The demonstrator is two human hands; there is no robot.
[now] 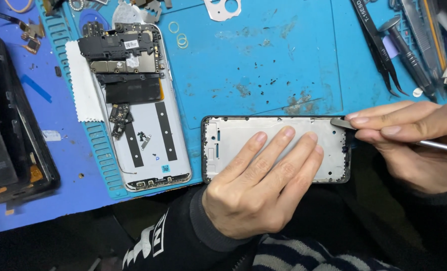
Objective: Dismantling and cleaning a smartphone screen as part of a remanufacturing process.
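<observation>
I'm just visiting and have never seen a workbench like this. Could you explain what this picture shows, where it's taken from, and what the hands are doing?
The one picture comes from a camera worn on a person's head, looking down at a blue work mat. The left hand presses flat on a stripped phone frame, holding it down. The right hand holds a thin metal prying tool, its flat tip at the frame's top right corner. To the left lies an opened phone with dark circuit boards on top. Tweezers and a screwdriver lie at the upper right.

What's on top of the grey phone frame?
The left hand lies flat on the phone frame, and the metal tool in the right hand touches its corner. The hand hides part of the frame.
</observation>
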